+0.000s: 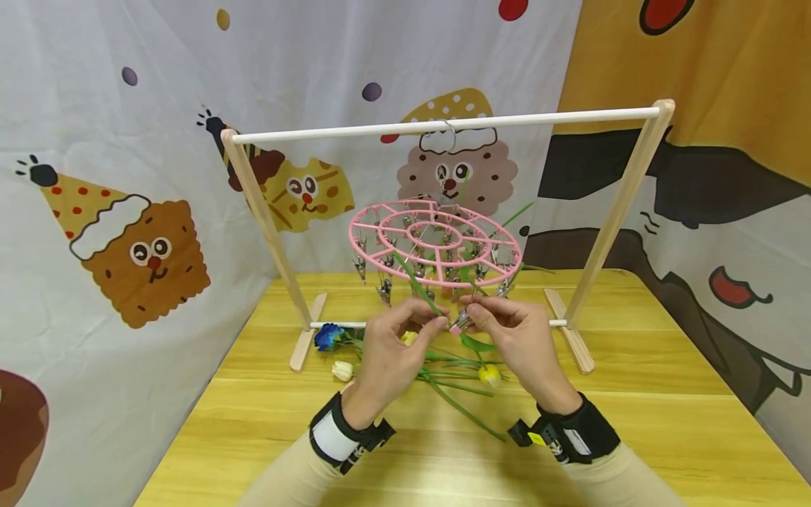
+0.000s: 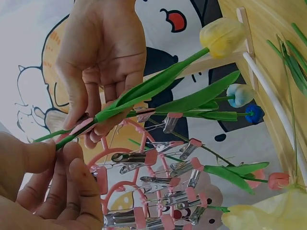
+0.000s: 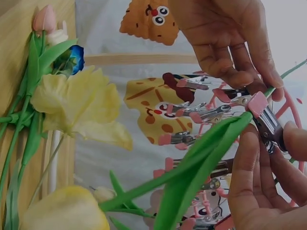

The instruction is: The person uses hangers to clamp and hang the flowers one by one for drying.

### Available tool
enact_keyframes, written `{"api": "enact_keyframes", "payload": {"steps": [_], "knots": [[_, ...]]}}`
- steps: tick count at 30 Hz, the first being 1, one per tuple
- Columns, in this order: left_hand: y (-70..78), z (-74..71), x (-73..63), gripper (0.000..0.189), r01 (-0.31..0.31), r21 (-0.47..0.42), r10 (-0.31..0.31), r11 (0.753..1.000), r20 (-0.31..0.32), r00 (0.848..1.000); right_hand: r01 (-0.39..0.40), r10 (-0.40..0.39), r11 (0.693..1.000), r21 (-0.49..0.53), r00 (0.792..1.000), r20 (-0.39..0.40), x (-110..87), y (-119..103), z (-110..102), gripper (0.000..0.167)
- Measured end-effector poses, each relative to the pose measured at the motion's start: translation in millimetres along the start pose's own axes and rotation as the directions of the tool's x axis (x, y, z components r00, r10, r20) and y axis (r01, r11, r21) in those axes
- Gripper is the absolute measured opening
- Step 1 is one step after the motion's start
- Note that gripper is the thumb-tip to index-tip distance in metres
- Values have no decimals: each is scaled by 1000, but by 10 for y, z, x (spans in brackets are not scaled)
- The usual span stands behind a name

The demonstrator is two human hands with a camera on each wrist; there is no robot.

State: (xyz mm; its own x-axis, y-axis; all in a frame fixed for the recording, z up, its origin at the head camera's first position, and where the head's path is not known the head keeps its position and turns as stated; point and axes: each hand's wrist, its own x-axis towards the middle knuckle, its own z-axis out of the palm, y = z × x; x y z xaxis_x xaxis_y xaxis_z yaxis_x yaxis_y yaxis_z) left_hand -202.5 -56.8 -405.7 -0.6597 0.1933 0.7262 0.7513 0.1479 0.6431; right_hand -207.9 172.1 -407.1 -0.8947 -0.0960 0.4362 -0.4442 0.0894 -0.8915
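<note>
A yellow tulip (image 1: 489,375) with a green stem hangs head down between my hands. In the right wrist view, my left hand (image 3: 225,45) pinches its stem between thumb and fingers. My right hand (image 1: 522,338) grips a metal clip (image 3: 271,129) with pink tips, thumb on its handles. The clip's pink end lies against the stem; whether it bites the stem, I cannot tell. Above and behind both hands hangs a pink round clip rack (image 1: 437,276). In the left wrist view, my left hand (image 2: 29,182) is below and my right hand (image 2: 103,52) above.
A wooden stand (image 1: 608,218) with a white top bar (image 1: 317,132) carries the rack. Several clips dangle from it, some holding flowers, such as a blue flower (image 2: 254,114). On the table (image 1: 253,436) lie a blue rose (image 1: 328,336), a white tulip (image 1: 343,370) and green stems.
</note>
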Motion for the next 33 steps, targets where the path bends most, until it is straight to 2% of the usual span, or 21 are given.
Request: {"api": "enact_keyframes", "payload": {"steps": [7, 12, 17, 25, 33], "knots": [[-50, -33, -34, 5, -26, 23, 26, 999, 24, 999, -4, 4, 1000, -12, 999, 32, -20, 57, -34, 29], [-55, -72, -84, 7, 4, 60, -7, 998, 45, 999, 1, 0, 1000, -25, 1000, 31, -30, 67, -48, 28], [-65, -117, -139, 7, 24, 115, -32, 993, 68, 997, -31, 31, 999, -33, 999, 14, -45, 72, -102, 30], [-156, -190, -233, 13, -19, 175, -1, 984, 112, 994, -64, 64, 997, -35, 998, 5, -22, 96, -203, 33], [-235, -275, -345, 13, -8, 266, -28, 964, 135, 990, -52, 52, 998, -17, 999, -1, 11, 134, -277, 36]]}}
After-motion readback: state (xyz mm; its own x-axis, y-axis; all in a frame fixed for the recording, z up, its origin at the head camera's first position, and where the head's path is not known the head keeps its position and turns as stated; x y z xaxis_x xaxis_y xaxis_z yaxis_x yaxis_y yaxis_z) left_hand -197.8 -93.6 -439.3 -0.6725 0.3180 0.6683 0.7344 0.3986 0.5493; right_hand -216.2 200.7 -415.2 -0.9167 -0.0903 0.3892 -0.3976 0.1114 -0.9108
